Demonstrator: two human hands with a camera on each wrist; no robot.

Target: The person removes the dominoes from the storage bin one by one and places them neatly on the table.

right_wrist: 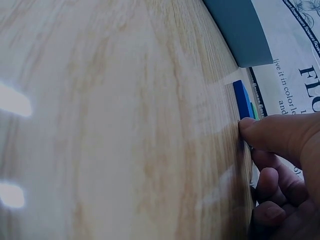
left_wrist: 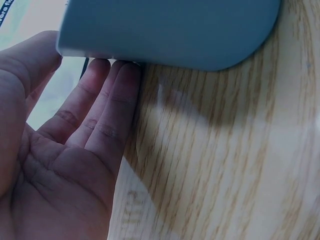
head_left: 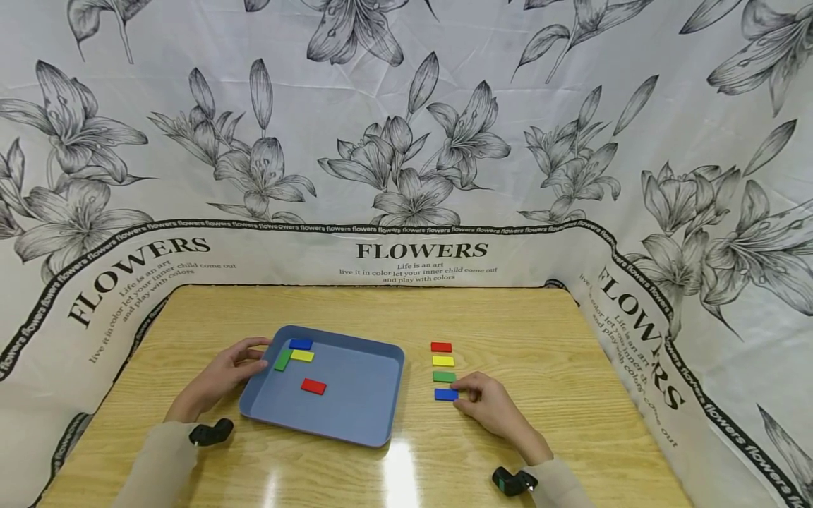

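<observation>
My left hand (head_left: 231,367) touches the left rim of a blue-grey tray (head_left: 387,402) with its thumb and fingertips. In the left wrist view its fingers look fairly straight against the tray's outer wall (left_wrist: 175,35). To the right of the tray, my right hand (head_left: 492,406) pinches the right end of a flat blue block (head_left: 444,395) between thumb and index finger. That block is the nearest of a column; behind it lie a green block (head_left: 444,377), a yellow block (head_left: 443,361) and a red block (head_left: 441,347).
Inside the tray, a blue block (head_left: 301,344), a yellow block (head_left: 302,356) and a green block (head_left: 282,360) sit close together at the back left. A red block (head_left: 313,386) lies apart, nearer the middle. Flower-printed cloth (head_left: 419,254) surrounds the wooden table (head_left: 508,317).
</observation>
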